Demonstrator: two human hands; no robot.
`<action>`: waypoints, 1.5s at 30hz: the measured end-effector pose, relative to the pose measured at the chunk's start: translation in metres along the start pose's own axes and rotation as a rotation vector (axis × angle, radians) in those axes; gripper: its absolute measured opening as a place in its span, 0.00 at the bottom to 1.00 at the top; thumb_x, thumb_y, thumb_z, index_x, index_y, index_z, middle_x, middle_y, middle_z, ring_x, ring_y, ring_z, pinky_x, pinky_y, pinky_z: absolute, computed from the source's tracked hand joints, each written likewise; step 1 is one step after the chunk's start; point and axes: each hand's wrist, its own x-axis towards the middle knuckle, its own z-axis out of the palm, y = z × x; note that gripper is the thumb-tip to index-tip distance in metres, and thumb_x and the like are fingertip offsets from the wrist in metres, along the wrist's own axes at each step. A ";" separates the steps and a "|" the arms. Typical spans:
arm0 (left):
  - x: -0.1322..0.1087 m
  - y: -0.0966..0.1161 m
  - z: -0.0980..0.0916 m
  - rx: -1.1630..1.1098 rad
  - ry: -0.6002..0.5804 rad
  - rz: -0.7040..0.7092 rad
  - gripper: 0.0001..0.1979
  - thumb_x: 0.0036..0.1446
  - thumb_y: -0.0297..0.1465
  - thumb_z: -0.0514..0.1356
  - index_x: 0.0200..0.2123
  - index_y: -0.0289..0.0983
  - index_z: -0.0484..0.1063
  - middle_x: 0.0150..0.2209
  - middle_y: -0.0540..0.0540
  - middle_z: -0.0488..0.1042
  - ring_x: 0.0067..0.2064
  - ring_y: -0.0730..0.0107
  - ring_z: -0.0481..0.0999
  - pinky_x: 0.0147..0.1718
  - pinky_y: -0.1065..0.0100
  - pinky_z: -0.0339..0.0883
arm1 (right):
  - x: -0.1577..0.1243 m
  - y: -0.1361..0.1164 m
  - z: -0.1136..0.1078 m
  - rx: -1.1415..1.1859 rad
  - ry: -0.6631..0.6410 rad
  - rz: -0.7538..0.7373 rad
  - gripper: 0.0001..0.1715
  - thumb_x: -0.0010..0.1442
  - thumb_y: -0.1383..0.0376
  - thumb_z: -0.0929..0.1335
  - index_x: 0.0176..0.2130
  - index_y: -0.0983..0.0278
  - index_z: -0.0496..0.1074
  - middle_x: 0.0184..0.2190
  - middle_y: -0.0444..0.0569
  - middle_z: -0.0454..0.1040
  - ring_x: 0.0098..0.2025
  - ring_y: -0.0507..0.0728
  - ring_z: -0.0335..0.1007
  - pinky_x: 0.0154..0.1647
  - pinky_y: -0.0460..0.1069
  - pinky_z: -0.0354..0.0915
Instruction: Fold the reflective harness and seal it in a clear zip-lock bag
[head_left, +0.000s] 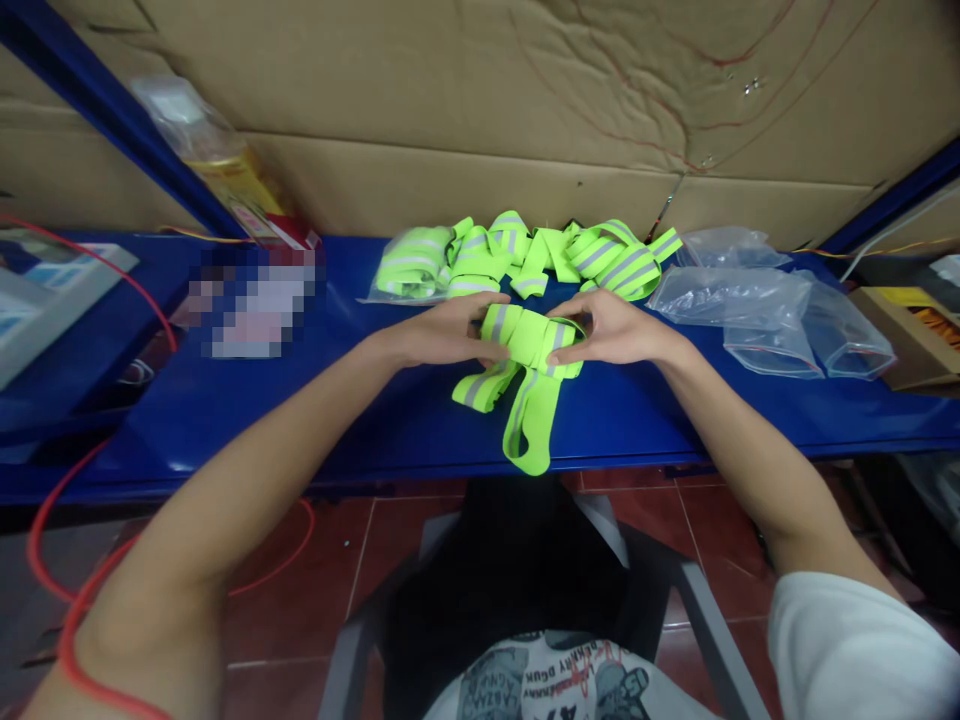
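Between my two hands is a bundle of neon yellow-green reflective strap (531, 335) with grey stripes, held just above the front of the blue table. My left hand (454, 330) grips its left end, thumb below and fingers behind. On the right end, my right hand (604, 328) closes with thumb in front and fingers over the top. Two loops of the strap hang down toward the table edge. Behind the hands lies a pile of similar reflective straps (619, 262). A clear bag packed with folded straps (414, 262) sits at the pile's left.
Several clear plastic bags (765, 310) lie on the blue table (645, 400) at the right, beside a cardboard box (915, 330). A bottle (217, 150) stands at back left. A red hose (56, 560) curls at the left. Cardboard (450, 90) lines the back.
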 end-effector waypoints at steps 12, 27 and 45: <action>0.001 0.013 -0.005 0.347 0.284 0.051 0.24 0.53 0.48 0.75 0.45 0.40 0.76 0.47 0.45 0.81 0.38 0.64 0.78 0.34 0.65 0.70 | -0.002 0.002 0.007 -0.205 0.164 -0.205 0.31 0.53 0.60 0.77 0.54 0.59 0.71 0.50 0.50 0.76 0.49 0.65 0.72 0.50 0.55 0.63; -0.001 0.013 0.006 0.570 0.195 0.268 0.20 0.52 0.26 0.68 0.35 0.42 0.56 0.40 0.48 0.66 0.38 0.64 0.67 0.37 0.63 0.62 | -0.002 0.002 -0.011 0.118 -0.060 -0.228 0.24 0.64 0.49 0.78 0.52 0.59 0.78 0.53 0.52 0.82 0.54 0.61 0.77 0.46 0.52 0.71; -0.002 0.021 0.003 0.317 0.069 0.191 0.22 0.54 0.42 0.76 0.37 0.39 0.68 0.40 0.49 0.74 0.33 0.72 0.70 0.33 0.68 0.66 | 0.002 0.020 -0.015 0.067 -0.113 -0.195 0.30 0.59 0.47 0.80 0.55 0.59 0.82 0.47 0.47 0.84 0.43 0.57 0.75 0.40 0.50 0.69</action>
